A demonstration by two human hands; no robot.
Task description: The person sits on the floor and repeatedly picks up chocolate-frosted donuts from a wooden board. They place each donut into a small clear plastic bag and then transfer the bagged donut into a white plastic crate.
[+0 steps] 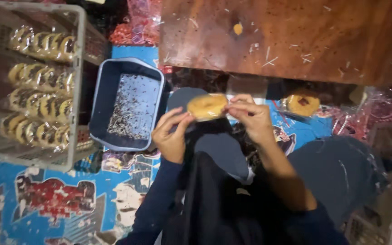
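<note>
I hold a golden ring doughnut [206, 107] between both hands at the middle of the view, above my lap. My left hand [171, 135] pinches its left side with thumb and fingers. The doughnut's right edge is gripped by my right hand [249, 119]. It seems to sit in a clear wrapper, though the blur makes that hard to confirm. A second doughnut [303, 104] in clear plastic lies to the right, just under the edge of a low wooden table [296, 41].
A grey plastic crate [75, 90] at the left holds several rows of wrapped doughnuts [41, 81]. A dark blue tray [103, 90] with sprinkles stands beside it. A colourful blue mat [46, 204] covers the floor. Crumpled clear wrappers [368, 113] lie at the right.
</note>
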